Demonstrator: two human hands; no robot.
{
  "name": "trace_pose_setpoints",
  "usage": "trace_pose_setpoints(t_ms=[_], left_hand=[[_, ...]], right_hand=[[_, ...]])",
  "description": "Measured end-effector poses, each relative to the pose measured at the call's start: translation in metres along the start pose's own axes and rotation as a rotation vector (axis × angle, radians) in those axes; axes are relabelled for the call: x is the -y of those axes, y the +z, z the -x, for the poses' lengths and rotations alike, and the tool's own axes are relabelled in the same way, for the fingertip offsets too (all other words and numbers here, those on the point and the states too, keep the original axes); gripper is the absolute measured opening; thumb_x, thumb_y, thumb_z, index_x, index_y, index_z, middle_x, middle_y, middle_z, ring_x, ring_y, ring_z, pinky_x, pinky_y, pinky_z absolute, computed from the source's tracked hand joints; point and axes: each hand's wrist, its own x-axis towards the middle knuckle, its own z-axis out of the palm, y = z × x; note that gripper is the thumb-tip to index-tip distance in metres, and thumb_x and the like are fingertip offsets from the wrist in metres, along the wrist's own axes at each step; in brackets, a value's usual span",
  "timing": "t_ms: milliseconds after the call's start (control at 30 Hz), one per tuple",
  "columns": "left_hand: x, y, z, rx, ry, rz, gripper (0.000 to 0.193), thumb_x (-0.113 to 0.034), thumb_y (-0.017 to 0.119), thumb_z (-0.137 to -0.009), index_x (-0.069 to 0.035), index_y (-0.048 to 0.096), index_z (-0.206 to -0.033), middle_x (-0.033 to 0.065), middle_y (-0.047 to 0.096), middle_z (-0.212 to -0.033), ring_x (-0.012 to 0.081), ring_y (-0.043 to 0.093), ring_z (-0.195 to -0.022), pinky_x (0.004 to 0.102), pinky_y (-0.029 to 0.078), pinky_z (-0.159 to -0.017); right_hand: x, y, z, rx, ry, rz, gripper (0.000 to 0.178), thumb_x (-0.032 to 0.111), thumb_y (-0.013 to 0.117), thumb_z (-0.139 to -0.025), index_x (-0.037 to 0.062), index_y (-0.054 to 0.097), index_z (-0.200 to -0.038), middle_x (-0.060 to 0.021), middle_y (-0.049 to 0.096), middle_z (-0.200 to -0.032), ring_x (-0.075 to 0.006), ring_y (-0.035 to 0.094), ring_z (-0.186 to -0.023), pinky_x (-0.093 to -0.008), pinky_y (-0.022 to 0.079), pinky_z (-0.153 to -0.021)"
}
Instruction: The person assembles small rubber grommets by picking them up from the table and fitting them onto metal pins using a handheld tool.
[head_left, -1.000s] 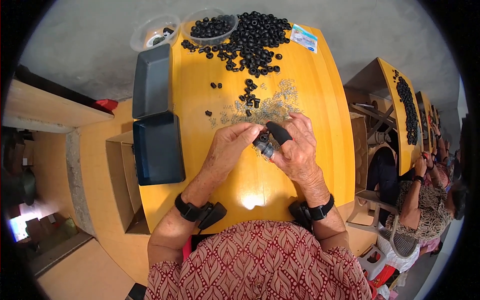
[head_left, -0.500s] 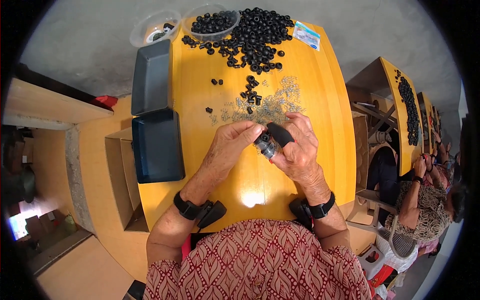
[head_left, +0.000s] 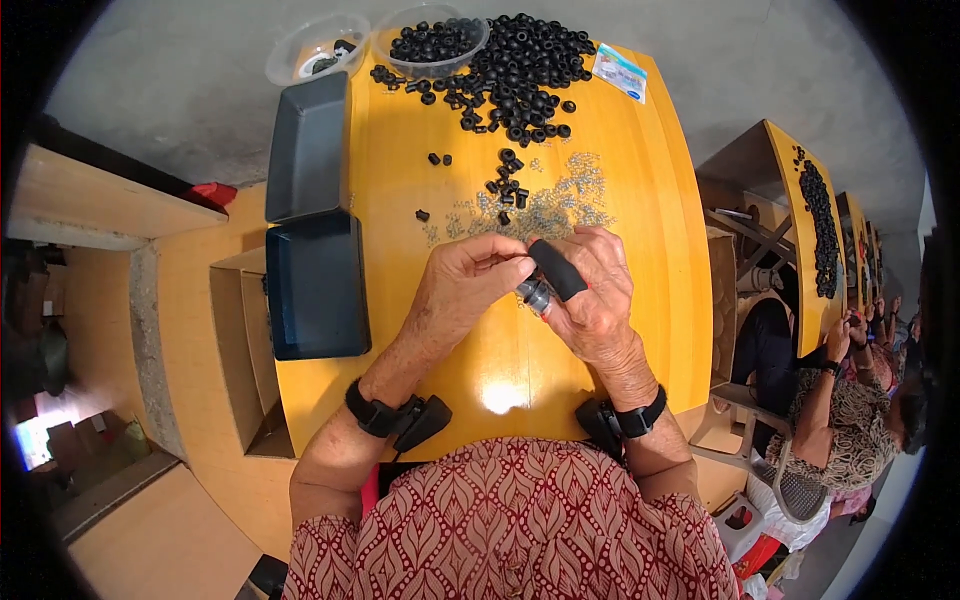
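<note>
Small dark glossy piece [head_left: 536, 293] sits between the two hands, above the yellow wooden worktop [head_left: 500, 370], against the right thumb. The right hand [head_left: 598, 292] closes its fingers on it, with a black fabric sleeve [head_left: 560, 272] around one finger. The left hand [head_left: 460, 285] brings thumb and forefinger tips narrowly together beside that sleeve; whether they grip anything I cannot tell, as the thumb hides the spot. Just beyond the hands lie scattered tiny clear beads [head_left: 575, 190], with a few short black cylindrical parts [head_left: 506, 187] among and beyond them. Farther back, a heap of rounded black parts [head_left: 530, 65] adjoins a clear round plastic bowl [head_left: 430, 71]. Two dark rectangular trays [head_left: 308, 150] stand along the left edge.
</note>
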Motion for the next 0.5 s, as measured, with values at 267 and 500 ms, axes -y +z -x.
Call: trace_pose_setpoints(t_ms=[267, 500], left_hand=[[0.006, 0.0, -0.001, -0.001, 0.013, 0.049, 0.015, -0.008, 0.065, -0.089, 0.003, 0.066, -0.099, 0.0002, 0.065, -0.09, 0.0055, 0.057, -0.084, 0.0205, 0.047, -0.077], [0.005, 0.003, 0.001, -0.022, 0.0, -0.017, 0.015, -0.007, 0.065, -0.089, 0.003, 0.067, -0.101, 0.001, 0.066, -0.091, 0.0064, 0.058, -0.086, 0.021, 0.047, -0.077]], right_hand=[[0.001, 0.0, -0.001, 0.028, 0.052, 0.015, 0.042, 0.009, 0.079, -0.063, -0.0004, 0.065, -0.102, -0.0082, 0.06, -0.088, -0.0271, 0.059, -0.081, -0.0426, 0.047, -0.078], [-0.002, -0.004, 0.003, 0.048, 0.044, 0.021, 0.045, 0.009, 0.078, -0.061, -0.0001, 0.066, -0.104, -0.0078, 0.06, -0.088, -0.0264, 0.059, -0.082, -0.0418, 0.047, -0.077]])
